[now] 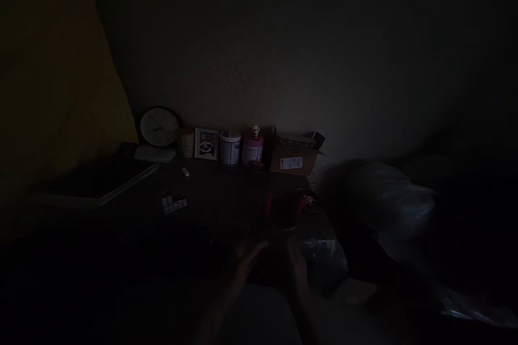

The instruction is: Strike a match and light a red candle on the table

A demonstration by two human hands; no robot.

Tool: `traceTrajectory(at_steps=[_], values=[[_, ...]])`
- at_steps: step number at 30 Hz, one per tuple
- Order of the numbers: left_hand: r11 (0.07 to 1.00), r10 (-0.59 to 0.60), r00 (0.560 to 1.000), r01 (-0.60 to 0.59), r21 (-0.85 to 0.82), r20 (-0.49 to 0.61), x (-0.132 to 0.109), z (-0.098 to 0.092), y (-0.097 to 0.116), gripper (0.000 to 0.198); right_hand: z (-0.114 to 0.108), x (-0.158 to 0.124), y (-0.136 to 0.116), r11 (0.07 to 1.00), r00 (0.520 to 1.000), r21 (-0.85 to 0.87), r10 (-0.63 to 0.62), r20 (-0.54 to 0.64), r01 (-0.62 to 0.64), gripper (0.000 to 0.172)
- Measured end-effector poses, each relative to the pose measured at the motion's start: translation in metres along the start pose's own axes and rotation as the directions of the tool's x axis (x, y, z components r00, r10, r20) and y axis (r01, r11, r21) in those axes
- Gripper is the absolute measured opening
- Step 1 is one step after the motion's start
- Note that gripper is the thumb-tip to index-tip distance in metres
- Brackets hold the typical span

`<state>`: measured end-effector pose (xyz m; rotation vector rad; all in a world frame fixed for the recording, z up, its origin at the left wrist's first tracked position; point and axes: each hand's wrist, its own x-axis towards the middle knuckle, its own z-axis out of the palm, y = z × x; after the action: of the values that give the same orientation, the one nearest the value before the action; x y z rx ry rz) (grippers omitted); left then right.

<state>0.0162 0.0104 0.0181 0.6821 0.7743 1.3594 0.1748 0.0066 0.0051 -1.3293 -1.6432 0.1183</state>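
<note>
The room is very dark. My left hand (245,261) and my right hand (297,267) reach forward low in the middle, over the near edge of a dark table (218,210). Both are dim and smeared, so their fingers cannot be made out. Just beyond them sits a dark object with red parts (283,210); whether either hand touches it cannot be told. A crinkled clear plastic bag (324,253) lies right of my right hand.
Along the wall stand a round clock (159,126), a small framed picture (206,144), a white tub (230,147), a pink container (253,148) and a cardboard box (293,159). Small white pieces (174,204) lie on the table. A pale bag (394,199) sits at right.
</note>
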Motion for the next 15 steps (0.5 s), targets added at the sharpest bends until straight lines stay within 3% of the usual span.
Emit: traceTrajectory(at_steps=[4,9,15], values=[[1.0,-0.003,1.0,0.003,-0.022,0.011,-0.003,0.004,0.002,0.029,0.0,0.01,-0.004,0.991,0.991,-0.028,0.129,-0.037,-0.13,0.029],[0.998,0.027,1.0,-0.026,-0.058,0.016,-0.005,0.008,0.01,0.026,-0.002,0.015,-0.014,0.939,0.952,0.188,0.303,-0.051,-0.288,0.029],[0.993,0.067,0.998,-0.065,-0.102,0.017,-0.007,-0.005,0.013,0.019,-0.002,0.018,-0.018,0.939,0.943,0.235,0.291,-0.161,-0.249,0.023]])
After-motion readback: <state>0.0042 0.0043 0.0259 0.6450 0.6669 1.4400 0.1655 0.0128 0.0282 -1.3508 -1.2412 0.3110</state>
